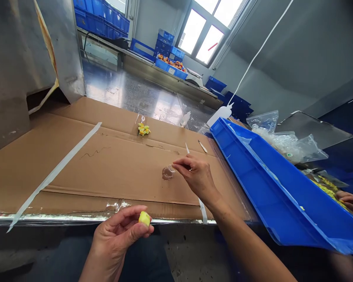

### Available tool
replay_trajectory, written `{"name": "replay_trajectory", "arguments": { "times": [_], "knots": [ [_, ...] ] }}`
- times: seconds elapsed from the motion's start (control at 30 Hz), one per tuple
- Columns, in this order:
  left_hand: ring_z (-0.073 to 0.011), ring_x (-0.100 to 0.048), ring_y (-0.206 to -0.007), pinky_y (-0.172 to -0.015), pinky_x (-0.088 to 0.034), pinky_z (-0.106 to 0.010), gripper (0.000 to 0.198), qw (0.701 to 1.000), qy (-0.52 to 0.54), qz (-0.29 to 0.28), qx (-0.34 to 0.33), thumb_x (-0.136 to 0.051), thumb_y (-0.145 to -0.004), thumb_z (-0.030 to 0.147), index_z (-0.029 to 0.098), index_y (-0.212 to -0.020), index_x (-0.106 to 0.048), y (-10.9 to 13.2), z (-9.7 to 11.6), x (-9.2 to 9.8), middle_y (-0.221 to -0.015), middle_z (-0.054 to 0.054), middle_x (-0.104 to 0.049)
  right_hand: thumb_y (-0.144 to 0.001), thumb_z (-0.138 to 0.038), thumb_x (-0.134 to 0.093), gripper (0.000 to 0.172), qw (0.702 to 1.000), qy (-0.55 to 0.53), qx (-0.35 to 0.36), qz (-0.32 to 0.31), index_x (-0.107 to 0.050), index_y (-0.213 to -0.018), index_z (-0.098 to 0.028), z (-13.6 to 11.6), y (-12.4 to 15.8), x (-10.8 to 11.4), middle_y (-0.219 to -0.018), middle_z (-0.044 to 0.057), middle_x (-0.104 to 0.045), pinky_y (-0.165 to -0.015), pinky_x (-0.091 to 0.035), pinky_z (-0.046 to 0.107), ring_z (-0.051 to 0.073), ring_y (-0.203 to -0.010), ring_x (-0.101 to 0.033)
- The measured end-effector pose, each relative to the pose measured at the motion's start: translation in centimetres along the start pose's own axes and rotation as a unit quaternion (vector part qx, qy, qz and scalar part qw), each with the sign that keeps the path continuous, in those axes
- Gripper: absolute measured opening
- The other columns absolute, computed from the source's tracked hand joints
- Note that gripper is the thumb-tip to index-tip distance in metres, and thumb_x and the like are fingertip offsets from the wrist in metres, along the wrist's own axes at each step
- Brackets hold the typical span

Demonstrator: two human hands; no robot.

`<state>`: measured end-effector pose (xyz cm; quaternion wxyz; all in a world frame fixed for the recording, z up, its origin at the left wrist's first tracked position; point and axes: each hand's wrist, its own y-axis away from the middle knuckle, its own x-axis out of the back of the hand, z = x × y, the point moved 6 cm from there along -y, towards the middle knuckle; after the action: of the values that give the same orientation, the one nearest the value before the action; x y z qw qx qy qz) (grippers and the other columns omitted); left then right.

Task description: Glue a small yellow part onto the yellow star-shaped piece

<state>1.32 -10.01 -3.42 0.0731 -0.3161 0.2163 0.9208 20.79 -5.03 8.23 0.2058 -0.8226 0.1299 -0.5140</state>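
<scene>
My left hand is closed in a pinch round a small rounded yellow piece, just off the table's front edge. Over the cardboard, my right hand has thumb and forefinger pressed together at the rim of a small clear dish. What those fingertips hold is too small to make out. A thin white pointed stick shows just beyond the knuckles; I cannot tell whether it is held. Farther back on the cardboard lies a cluster of small yellow pieces.
A long blue bin stands along the right side. Near it lie a slim white-handled tool, a small white bottle and a larger white bottle. Another person's hand is at far right, by yellow pieces.
</scene>
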Motion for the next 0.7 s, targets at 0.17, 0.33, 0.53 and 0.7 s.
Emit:
{"name": "replay_trajectory", "arguments": {
  "times": [0.17, 0.33, 0.53, 0.7],
  "knots": [
    [-0.0135, -0.067, -0.057, -0.061, -0.055, -0.018, 0.027, 1.0, -0.007, -0.003, 0.009, -0.086, -0.053, 0.024, 0.02, -0.078, -0.077, 0.3, 0.31, -0.21, -0.066, -0.003, -0.074, -0.076, -0.001, -0.074, 0.019, 1.0, 0.01, -0.001, -0.006, -0.073, -0.073, -0.019, -0.09, -0.15, -0.13, -0.067, -0.003, -0.062, -0.056, -0.039, 0.023, 0.014, -0.06, -0.058],
    [-0.0135, -0.066, -0.059, -0.062, -0.054, -0.019, 0.025, 1.0, -0.016, 0.005, 0.013, -0.084, -0.056, 0.024, 0.019, -0.08, -0.077, 0.59, 0.38, -0.31, -0.067, -0.003, -0.074, -0.076, 0.0, -0.074, 0.019, 1.0, 0.01, -0.002, -0.008, -0.073, -0.075, -0.019, -0.23, -0.18, -0.24, -0.069, -0.002, -0.064, -0.055, -0.039, 0.022, 0.013, -0.061, -0.059],
    [-0.014, -0.067, -0.063, -0.063, -0.053, -0.018, 0.024, 0.999, -0.025, -0.004, 0.02, -0.083, -0.058, 0.023, 0.02, -0.081, -0.077, 0.49, 0.14, -0.01, -0.069, -0.002, -0.073, -0.076, 0.001, -0.074, 0.019, 1.0, 0.015, -0.002, -0.001, -0.073, -0.074, -0.017, -0.21, -0.07, -0.32, -0.069, -0.002, -0.064, -0.055, -0.04, 0.022, 0.013, -0.06, -0.058],
    [-0.0133, -0.066, -0.061, -0.064, -0.053, -0.019, 0.023, 1.0, -0.024, -0.002, 0.019, -0.082, -0.058, 0.022, 0.02, -0.08, -0.076, 0.56, 0.22, -0.09, -0.069, -0.002, -0.074, -0.076, -0.002, -0.074, 0.017, 1.0, 0.016, 0.001, -0.002, -0.073, -0.074, -0.018, -0.09, -0.03, -0.35, -0.069, -0.002, -0.064, -0.056, -0.04, 0.022, 0.013, -0.061, -0.059]
  ]
}}
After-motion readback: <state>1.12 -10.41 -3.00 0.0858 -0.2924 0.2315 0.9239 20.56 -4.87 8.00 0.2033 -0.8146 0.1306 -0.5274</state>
